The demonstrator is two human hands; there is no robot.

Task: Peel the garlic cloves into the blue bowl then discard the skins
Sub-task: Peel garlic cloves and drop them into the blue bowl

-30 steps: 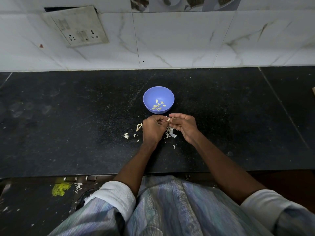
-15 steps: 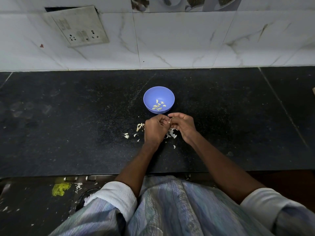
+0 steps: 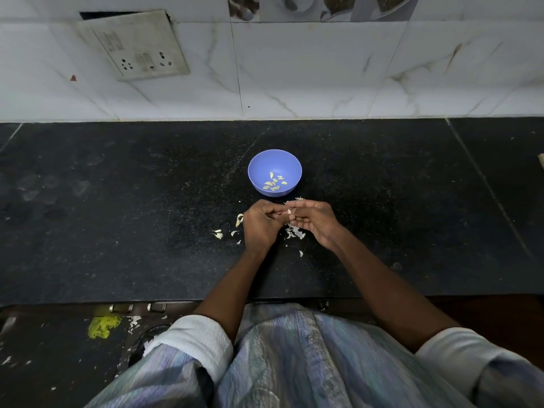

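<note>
Mid-task: left hand (image 3: 260, 223) and right hand (image 3: 313, 220) meet just in front of the blue bowl (image 3: 259, 169), fingers of both curled, pinching one garlic clove (image 3: 289, 212) between them, peel apparently partly off. The bowl holds roughly nine peeled cloves (image 3: 273, 183). Still to do: finish this clove, peel about two loose cloves (image 3: 239, 219) left of the hands, discard the skins (image 3: 294, 232) on the black counter (image 3: 117, 216).
</note>
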